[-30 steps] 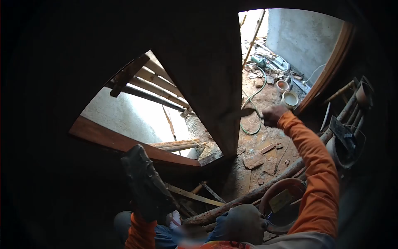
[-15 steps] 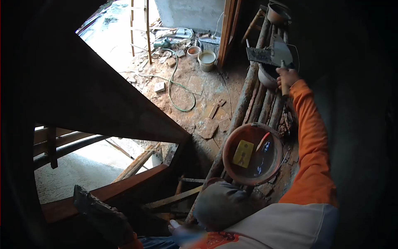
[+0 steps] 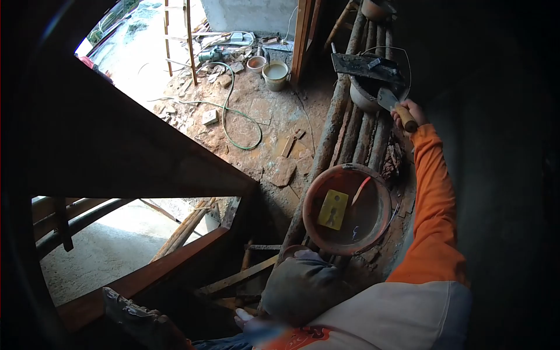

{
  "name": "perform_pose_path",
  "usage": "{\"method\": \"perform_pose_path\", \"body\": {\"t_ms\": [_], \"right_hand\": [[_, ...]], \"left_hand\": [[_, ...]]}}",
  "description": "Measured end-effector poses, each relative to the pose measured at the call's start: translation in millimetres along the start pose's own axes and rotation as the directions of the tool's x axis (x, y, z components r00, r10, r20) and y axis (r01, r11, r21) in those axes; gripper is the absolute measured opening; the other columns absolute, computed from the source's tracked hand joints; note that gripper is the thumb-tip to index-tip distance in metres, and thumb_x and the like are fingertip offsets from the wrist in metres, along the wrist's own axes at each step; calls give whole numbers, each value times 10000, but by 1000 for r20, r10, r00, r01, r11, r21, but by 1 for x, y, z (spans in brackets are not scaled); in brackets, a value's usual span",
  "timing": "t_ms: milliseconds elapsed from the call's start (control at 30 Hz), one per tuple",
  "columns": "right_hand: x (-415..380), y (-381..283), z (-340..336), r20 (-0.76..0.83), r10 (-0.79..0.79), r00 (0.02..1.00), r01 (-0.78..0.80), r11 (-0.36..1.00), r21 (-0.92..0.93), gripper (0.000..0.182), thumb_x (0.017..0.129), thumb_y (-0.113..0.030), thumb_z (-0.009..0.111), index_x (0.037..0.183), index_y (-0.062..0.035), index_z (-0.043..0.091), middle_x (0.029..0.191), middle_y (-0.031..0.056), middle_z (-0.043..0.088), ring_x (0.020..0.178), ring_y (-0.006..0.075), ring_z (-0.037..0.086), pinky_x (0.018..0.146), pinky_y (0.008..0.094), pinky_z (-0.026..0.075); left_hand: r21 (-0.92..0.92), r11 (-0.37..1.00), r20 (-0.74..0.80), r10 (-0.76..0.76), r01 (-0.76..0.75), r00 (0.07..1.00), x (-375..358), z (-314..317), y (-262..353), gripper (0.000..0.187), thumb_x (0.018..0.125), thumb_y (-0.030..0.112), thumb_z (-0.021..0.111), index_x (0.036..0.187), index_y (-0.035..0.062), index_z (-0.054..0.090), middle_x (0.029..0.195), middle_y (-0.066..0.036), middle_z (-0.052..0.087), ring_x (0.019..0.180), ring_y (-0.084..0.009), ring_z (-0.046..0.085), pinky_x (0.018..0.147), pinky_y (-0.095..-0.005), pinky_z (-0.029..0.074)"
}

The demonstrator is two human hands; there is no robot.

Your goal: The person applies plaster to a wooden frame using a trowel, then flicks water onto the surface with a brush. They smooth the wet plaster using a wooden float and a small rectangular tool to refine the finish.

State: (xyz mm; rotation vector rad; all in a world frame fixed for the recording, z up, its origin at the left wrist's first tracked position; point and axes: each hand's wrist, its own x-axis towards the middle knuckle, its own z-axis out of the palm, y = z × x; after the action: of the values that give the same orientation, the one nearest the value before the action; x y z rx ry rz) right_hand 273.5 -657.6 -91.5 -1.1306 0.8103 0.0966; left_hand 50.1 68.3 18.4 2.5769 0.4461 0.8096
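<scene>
Poles (image 3: 365, 137) supported the basin (image 3: 348, 250) just short of the bucket (image 3: 363, 99), presumably for easy reach. At the bucket's mouth, the right hand (image 3: 408, 113) gripped the trowel (image 3: 387, 100) by its handle, likely for control; the left hand's (image 3: 170, 333) finger state could not be determined.

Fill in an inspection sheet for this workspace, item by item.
Surface: round wooden poles lying side by side, stained.
Job's things: trowel, its blade at the rim of a bucket; dark flat tool across that bucket's top; reddish basin holding liquid, a yellow pad and a red-ended tool.
Clutter: broken slab and loose debris on the floor.
Right grip: closed round the trowel's wooden handle.
Left grip: in deep shadow beside a dark, lumpy piece; hold unclear.
Cables: thin dark line on the floor, possibly a cable; green hose looped nearby.
Surroundings: grey wall, wooden door frame; right side very dark.
</scene>
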Motion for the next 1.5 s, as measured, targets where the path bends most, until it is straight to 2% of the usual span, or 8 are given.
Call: {"method": "perform_pose_path", "body": {"t_ms": [400,533,633,1000,1133,1300,1467,1500], "right_hand": [[4,32,12,-55,-104,993,108,991,80,317,826,-296,477,959,-10,502,755,98,570,562,152,561,477,270,512],[-15,30,18,-69,-158,985,165,979,116,324,832,-287,472,991,-6,496,759,114,582,560,175,563,481,291,507],[15,19,16,-51,-188,981,192,974,120,327,840,-303,466,961,-4,519,756,116,585,560,178,564,479,305,500],[34,108,-13,-459,-282,842,371,922,115,481,837,-473,543,961,-12,597,782,65,606,639,194,573,635,310,491],[-42,138,-3,-205,-919,336,579,373,-725,234,873,-259,584,792,-48,524,695,27,527,641,105,492,596,270,414],[-136,222,24,-29,-378,925,49,197,-979,473,783,-428,578,857,33,653,769,239,637,745,383,631,744,435,484],[-102,271,34,-197,-82,977,-151,384,-911,635,752,-501,562,976,90,618,945,301,620,975,387,604,826,424,448],[-99,272,31,-189,-50,981,-149,438,-886,606,728,-490,602,979,61,623,946,256,637,964,336,618,793,414,456]], "left_hand": [[-407,912,200,25,60,980,-10,-7,-50,482,968,251,383,1385,23,300,1361,-156,385,1233,-247,412,1013,-364,351],[-774,-437,392,238,458,889,3,1,-25,468,978,230,361,1396,32,289,1371,-157,383,1245,-263,403,1008,-385,358],[-555,-628,401,373,545,837,-1,5,-9,459,986,215,344,1405,38,280,1379,-157,381,1253,-275,397,1003,-401,363],[-740,-385,481,270,551,834,-14,-10,-11,494,946,116,398,1414,48,255,1375,-143,393,1229,-247,426,979,-362,390],[-871,-72,464,208,487,861,-25,-14,-43,505,928,60,422,1407,41,262,1373,-144,386,1176,-241,467,936,-357,432],[-902,-122,414,25,414,910,-33,-15,-21,492,917,49,439,1387,39,294,1344,-135,408,1061,-226,509,884,-316,450],[-973,-10,227,175,232,958,-27,-12,-3,510,892,14,476,1374,31,309,1319,-138,430,959,-175,532,829,-267,461],[-849,520,160,89,91,983,-31,-13,1,492,892,26,482,1360,29,330,1305,-141,441,948,-172,522,824,-278,460]]}}
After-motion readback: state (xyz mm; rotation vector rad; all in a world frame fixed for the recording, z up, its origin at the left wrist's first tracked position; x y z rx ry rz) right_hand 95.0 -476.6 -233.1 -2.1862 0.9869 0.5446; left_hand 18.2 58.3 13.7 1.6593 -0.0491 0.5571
